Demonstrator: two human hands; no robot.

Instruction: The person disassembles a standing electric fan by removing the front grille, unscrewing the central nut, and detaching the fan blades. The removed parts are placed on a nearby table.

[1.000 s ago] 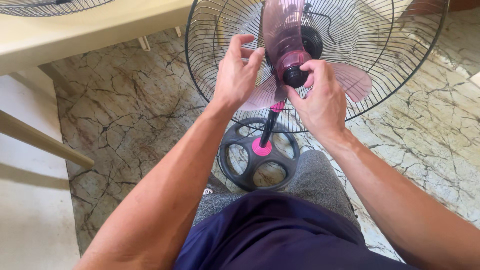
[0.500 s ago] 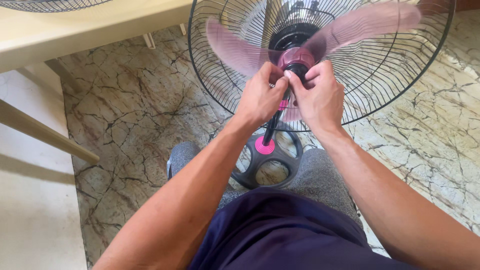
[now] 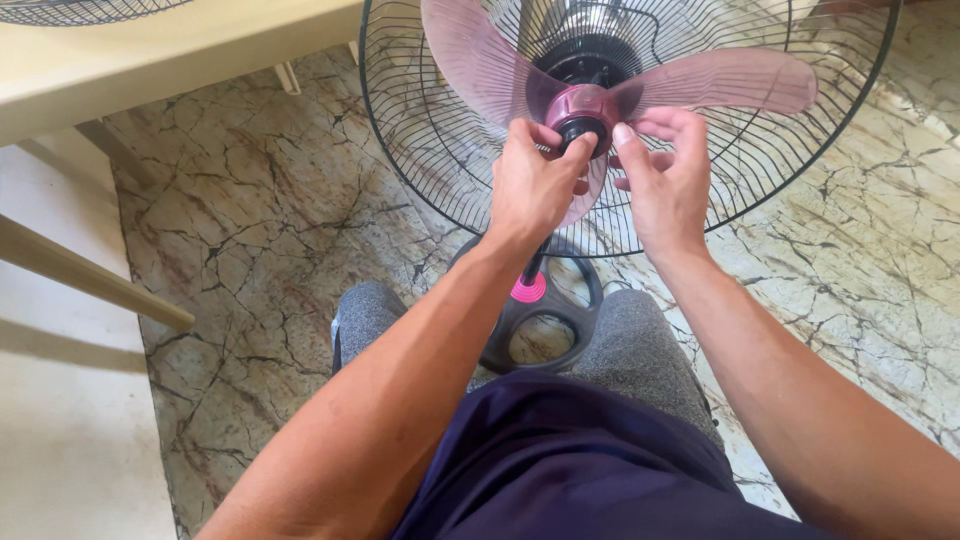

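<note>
Wire guard encloses pink blades. Left hand pinches black hub cap at blade centre; right hand half-curled, fingertips just beside cap.

both forearms reach forward toward 12 o'clock, wrists close together. the left hand is curled, thumb and forefinger pinched at 1 o'clock. the right hand sits at its 3 o'clock, fingers loosely bent, thumb raised.
</note>
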